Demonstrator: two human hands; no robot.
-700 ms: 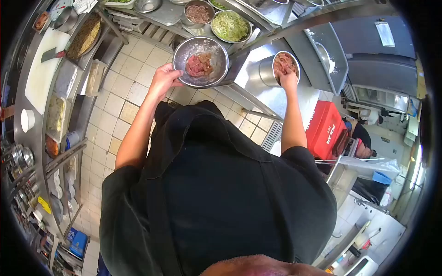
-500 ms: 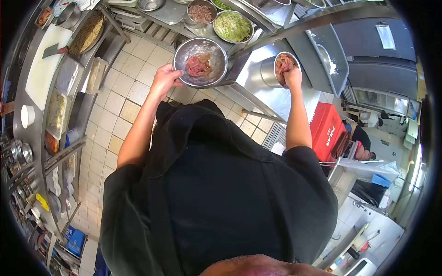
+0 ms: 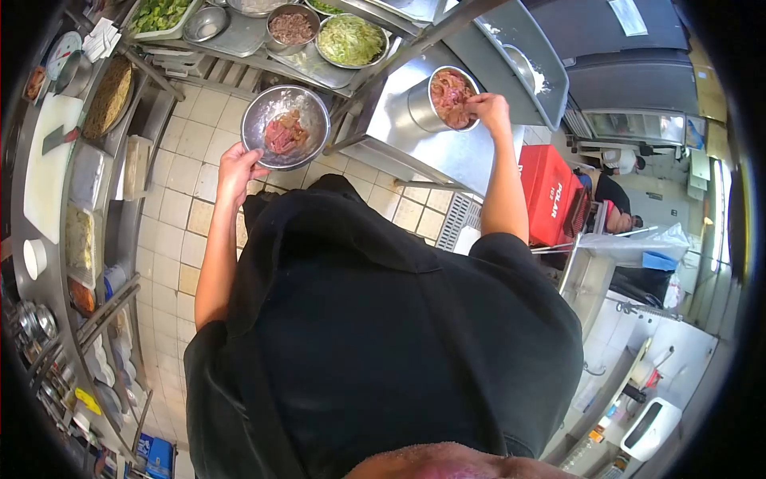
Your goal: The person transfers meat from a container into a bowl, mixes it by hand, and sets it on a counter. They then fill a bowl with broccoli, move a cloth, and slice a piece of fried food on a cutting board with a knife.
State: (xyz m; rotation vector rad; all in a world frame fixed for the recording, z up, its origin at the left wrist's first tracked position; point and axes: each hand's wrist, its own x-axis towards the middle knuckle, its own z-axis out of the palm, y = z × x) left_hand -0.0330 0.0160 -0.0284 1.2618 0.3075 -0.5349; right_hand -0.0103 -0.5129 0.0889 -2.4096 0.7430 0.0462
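Note:
My left hand (image 3: 238,172) grips the rim of a steel mixing bowl (image 3: 257,112), thumb over the edge. Slices of raw meat (image 3: 286,134) lie in the bowl, with white powder or residue on its inner wall. Over on the right, a tall steel container (image 3: 424,108) full of raw sliced meat (image 3: 449,94) rests tilted on the metal table. My right hand (image 3: 490,112) is at this container's mouth, fingers closed together on the meat at its edge; the fingertips are partly hidden.
A metal table (image 3: 399,152) carries the meat container. Beside it is a grey tub (image 3: 550,108) with white powder. Shredded greens (image 3: 351,40) and a bowl of chopped meat (image 3: 291,28) stand ahead. A cutting board (image 3: 41,180) lies left. A red crate (image 3: 546,195) and another person (image 3: 613,191) are right.
The view has swung, so the surroundings appear shifted left. My right hand has risen from deep in the meat to the container's edge. My left hand still holds the bowl.

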